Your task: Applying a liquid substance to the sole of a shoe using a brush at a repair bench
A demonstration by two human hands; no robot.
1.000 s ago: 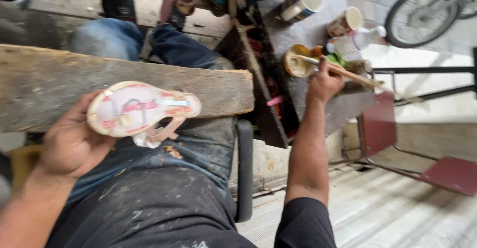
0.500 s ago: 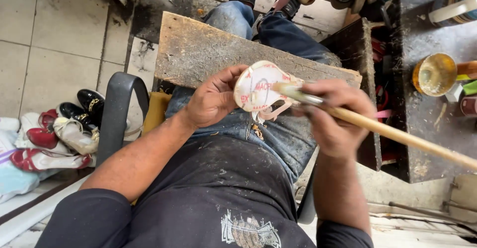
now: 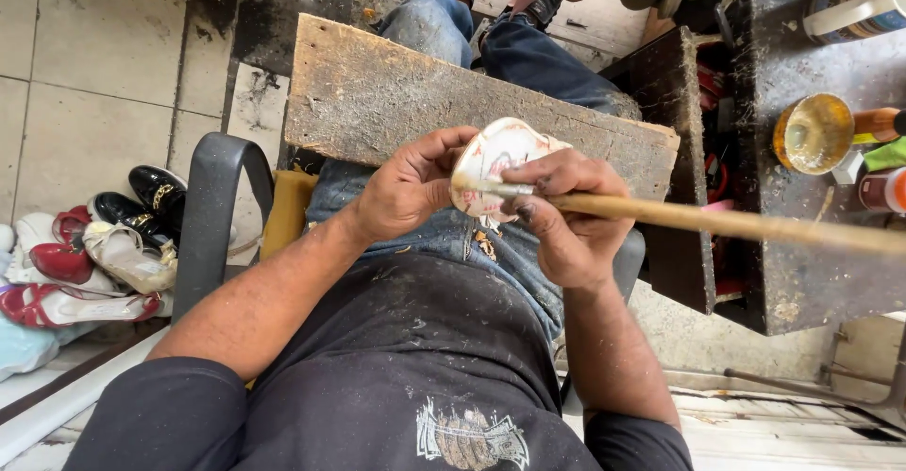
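Observation:
My left hand [image 3: 411,188] grips a small white sandal sole with pink printing [image 3: 500,155], tilted up over my lap. My right hand [image 3: 562,211] holds a long wooden-handled brush [image 3: 717,221]; its metal ferrule and tip rest against the edge of the sole. The handle sticks out far to the right. Both hands meet just in front of a worn wooden board [image 3: 377,93] that lies across my knees.
An open tin of yellowish glue [image 3: 813,133] stands on a dirty dark workbench [image 3: 812,273] at the right, with bottles beside it. A pile of shoes [image 3: 90,244] lies on the tiled floor at the left. A grey chair arm [image 3: 212,216] curves beside my left thigh.
A second ago my right hand reached out to the glue tin with the brush. It has come back, and the brush tip now touches the sole, which my left hand has turned upright.

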